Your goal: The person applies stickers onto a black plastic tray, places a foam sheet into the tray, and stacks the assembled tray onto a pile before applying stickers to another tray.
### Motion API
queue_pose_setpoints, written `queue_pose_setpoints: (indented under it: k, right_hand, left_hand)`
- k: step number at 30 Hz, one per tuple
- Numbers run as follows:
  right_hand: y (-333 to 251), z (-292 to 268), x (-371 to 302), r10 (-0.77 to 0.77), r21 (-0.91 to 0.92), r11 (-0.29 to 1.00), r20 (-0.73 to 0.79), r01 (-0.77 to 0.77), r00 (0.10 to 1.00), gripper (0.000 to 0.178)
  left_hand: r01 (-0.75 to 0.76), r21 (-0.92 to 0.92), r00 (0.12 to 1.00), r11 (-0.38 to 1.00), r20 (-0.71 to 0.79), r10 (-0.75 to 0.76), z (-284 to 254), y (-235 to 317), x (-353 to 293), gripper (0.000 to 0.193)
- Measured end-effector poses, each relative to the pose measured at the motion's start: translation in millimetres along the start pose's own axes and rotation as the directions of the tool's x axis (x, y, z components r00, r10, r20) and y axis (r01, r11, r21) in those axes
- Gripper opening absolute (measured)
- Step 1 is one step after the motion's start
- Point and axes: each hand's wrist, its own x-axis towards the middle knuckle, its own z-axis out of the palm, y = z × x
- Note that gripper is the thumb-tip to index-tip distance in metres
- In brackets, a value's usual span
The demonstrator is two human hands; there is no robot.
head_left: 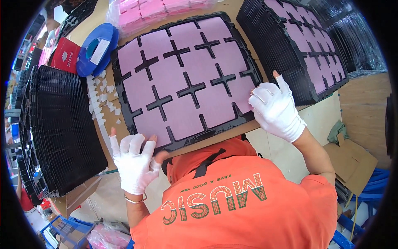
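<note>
A black plastic tray (199, 132) lies in front of me, lined with mauve-pink pads (178, 74) between black cross-shaped ribs. Both of my hands wear white gloves with bare fingertips. At the tray's near left corner, my left hand (136, 159) has its index finger and thumb closed on the edge, the little finger raised. My right hand (277, 108) curls its fingers over the tray's right edge near the front corner, with the little finger sticking up. The undersides of the fingers are hidden.
Stacks of black trays stand to the left (66, 128) and right (273, 45). Pink sheets in clear plastic (153, 12) lie behind. At the back left are a blue reel (97, 50), a red packet (65, 56) and white paper scraps (105, 97). Cardboard (350, 162) sits low right.
</note>
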Motion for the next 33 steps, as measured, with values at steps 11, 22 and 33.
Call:
queue_pose_setpoints:
  k: [11,22,33]
  right_hand:
    - [-2,-17,10,-0.012,-0.101,0.995,0.065,0.019,0.998,0.021]
    - [2,-3,-13,-0.113,0.008,0.994,0.165,0.113,0.980,0.031]
    - [7,8,-6,-0.185,0.108,0.979,0.110,0.173,0.977,0.029]
  left_hand:
    - [-0.067,-0.066,0.997,0.996,-0.038,0.065,-10,-14,-7,0.072]
    - [-0.090,-0.141,0.978,0.986,0.173,0.114,2,-13,-16,0.072]
    - [-0.094,-0.194,0.971,0.976,0.199,0.133,2,-15,-12,0.066]
